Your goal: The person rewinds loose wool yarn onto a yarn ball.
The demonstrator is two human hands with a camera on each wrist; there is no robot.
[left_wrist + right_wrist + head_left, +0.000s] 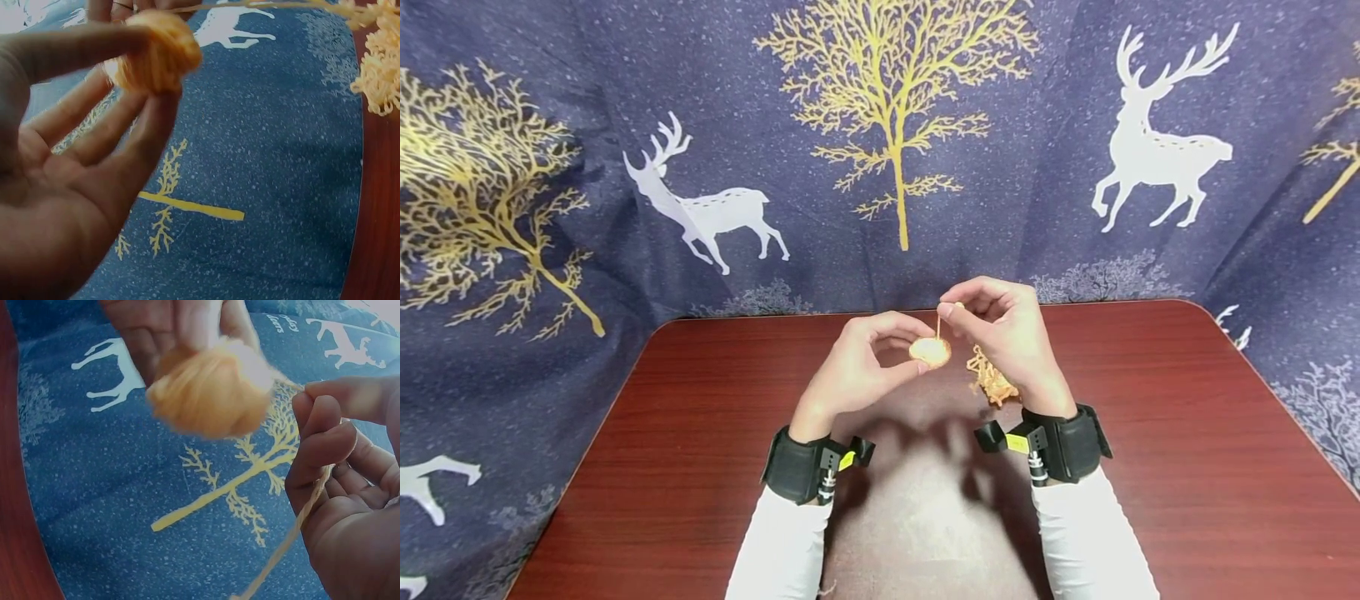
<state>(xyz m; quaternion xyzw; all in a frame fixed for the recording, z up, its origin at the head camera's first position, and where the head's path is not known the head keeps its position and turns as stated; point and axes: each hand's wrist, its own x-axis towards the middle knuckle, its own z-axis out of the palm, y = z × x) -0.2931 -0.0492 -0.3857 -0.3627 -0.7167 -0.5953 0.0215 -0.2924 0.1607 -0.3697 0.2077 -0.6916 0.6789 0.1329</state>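
Note:
A small wound ball of pale orange yarn (930, 352) is held up above the table between the thumb and fingers of my left hand (861, 364). Seen from the left wrist, the yarn ball (159, 59) has strands wrapped round it and is partly covered by a finger. My right hand (1011, 329) pinches a strand close beside the ball. In the right wrist view that yarn strand (284, 540) runs from the ball through the fingers and down past the palm. A loose tangle of the same yarn (992, 382) shows below the right hand.
Beneath the hands is a reddish-brown wooden table (700, 417) with rounded far corners. A dark blue cloth (850, 233) printed with white deer and yellow trees hangs behind and at the sides. Black straps with small cameras circle both wrists.

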